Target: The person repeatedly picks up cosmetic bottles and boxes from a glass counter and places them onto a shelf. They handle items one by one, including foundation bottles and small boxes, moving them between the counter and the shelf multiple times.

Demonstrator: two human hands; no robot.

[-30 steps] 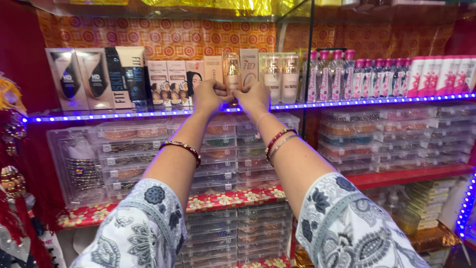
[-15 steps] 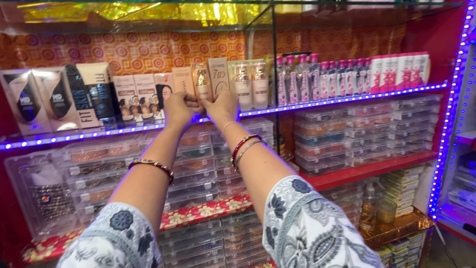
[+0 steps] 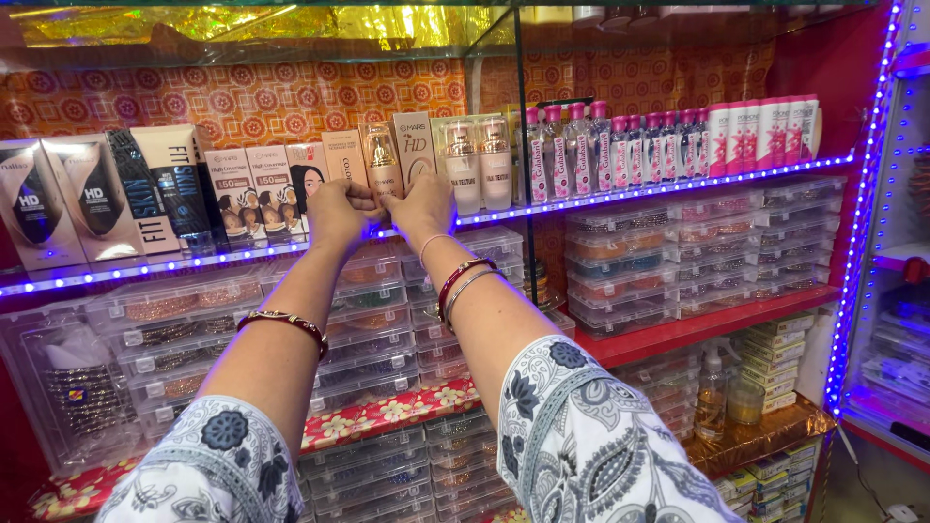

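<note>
Both my hands are raised to a glass shelf (image 3: 678, 184) edged with blue lights. My left hand (image 3: 339, 215) and my right hand (image 3: 422, 208) meet fingertip to fingertip at the bottom of a small peach box (image 3: 380, 157) with a bottle pictured on it. The fingers of both hands are closed on its lower edge. The box stands upright in a row of boxed cosmetics, between a plain peach box (image 3: 344, 155) and a taller cream box (image 3: 414, 145). I wear bangles on both wrists and patterned white sleeves.
Cream jars (image 3: 477, 165) and pink-capped bottles (image 3: 601, 145) fill the shelf to the right. A metal upright (image 3: 523, 194) divides the unit. Stacks of clear bangle boxes (image 3: 697, 252) sit below on a red shelf (image 3: 697, 329). More boxes (image 3: 58, 203) stand at far left.
The view has swung to the right, so the shelf's right end and the lit side post now show. My hands have stayed together on the row of boxes.
</note>
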